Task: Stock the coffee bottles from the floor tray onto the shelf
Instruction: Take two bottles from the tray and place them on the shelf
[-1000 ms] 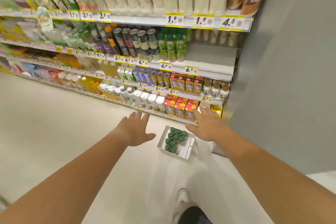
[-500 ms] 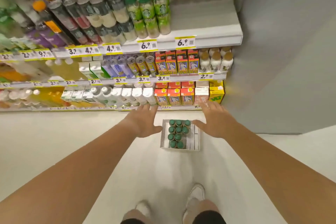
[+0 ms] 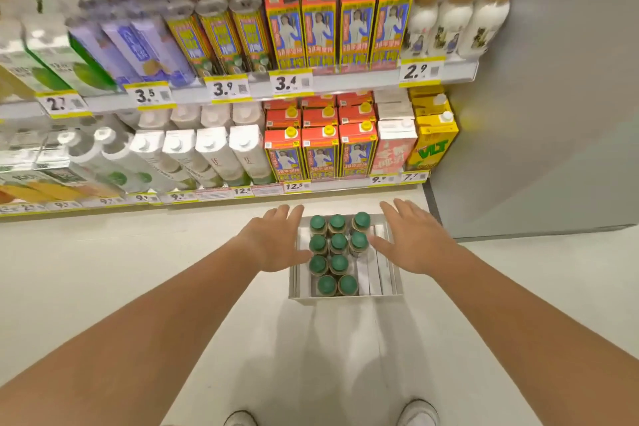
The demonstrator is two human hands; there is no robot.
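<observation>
A white cardboard tray [image 3: 390, 290] lies on the floor in front of the bottom shelf [image 3: 339, 185]. Several coffee bottles with green caps [image 3: 338, 243] stand upright in its left part; the right part holds only white dividers. My left hand [image 3: 273, 240] hovers over the tray's left edge, fingers spread, thumb near the bottles. My right hand [image 3: 413, 240] hovers over the tray's right edge, fingers spread. Neither hand holds anything.
Stocked shelves rise behind the tray: red and yellow cartons [image 3: 320, 152], white cartons [image 3: 214, 156], white bottles [image 3: 453, 28] on the shelf above. A grey wall panel [image 3: 539, 149] closes off the right. My white shoes [image 3: 416, 413] stand on the pale floor below the tray.
The view has dropped lower and closer to the tray and bottom shelves. Both hands have come down nearer the tray's two sides, still spread and holding nothing.
</observation>
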